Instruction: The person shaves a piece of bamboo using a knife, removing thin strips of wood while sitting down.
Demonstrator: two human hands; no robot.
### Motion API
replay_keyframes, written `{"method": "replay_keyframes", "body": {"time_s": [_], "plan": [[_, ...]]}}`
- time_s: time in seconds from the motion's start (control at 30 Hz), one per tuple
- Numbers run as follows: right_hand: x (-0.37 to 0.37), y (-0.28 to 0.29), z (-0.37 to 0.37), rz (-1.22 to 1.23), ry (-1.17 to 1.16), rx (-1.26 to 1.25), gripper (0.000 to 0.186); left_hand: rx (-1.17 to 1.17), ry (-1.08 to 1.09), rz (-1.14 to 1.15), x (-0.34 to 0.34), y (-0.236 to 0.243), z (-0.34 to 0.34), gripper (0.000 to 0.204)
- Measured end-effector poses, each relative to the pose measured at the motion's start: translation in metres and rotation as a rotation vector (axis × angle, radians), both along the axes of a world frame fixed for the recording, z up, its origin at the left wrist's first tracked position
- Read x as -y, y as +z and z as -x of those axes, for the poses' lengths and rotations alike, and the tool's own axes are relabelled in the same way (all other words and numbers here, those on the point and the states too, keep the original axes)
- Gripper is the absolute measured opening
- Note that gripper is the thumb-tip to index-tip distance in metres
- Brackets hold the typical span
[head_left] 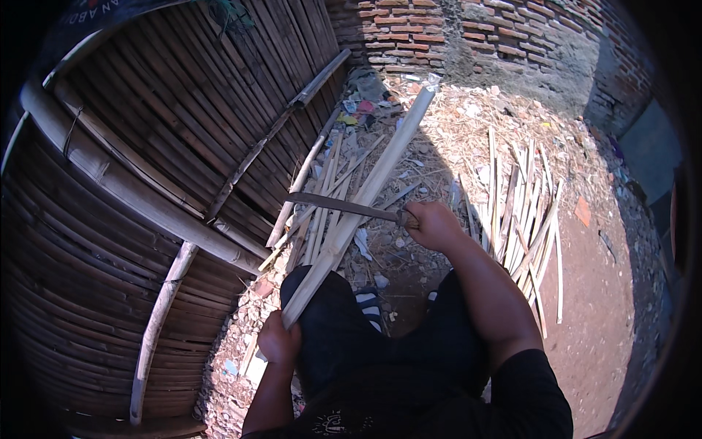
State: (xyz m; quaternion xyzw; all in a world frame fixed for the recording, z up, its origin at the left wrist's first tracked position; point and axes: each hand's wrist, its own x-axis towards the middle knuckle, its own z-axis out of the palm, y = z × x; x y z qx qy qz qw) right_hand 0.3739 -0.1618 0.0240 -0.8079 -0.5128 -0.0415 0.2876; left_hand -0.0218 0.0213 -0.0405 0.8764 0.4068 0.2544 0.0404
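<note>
My left hand (279, 338) is closed round the lower end of a long pale split bamboo piece (389, 154), which slants up and right past my dark-clad left knee. My right hand (431, 224) grips the handle of a long dark blade (322, 200), held crosswise at the middle of the bamboo, its tip pointing left. More thin bamboo strips (322, 227) lie on the littered ground beneath the long piece.
A slatted bamboo wall (95, 271) with pole rails runs along the left. A brick wall (409, 36) stands ahead. A pile of split strips (537, 227) lies on the right on dirt ground (592, 351), among scraps and rubble.
</note>
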Motion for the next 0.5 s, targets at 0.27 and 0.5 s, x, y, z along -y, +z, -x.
{"method": "replay_keyframes", "body": {"time_s": [0.27,0.5], "plan": [[-0.011,0.005,0.021,0.138,0.191,0.116,0.024,-0.027,-0.016,-0.009,-0.004,-0.003,0.006,0.04],[0.014,0.005,-0.024,-0.069,-0.266,-0.155,0.023,0.0,-0.012,0.022,-0.001,0.0,-0.001,0.037]]}}
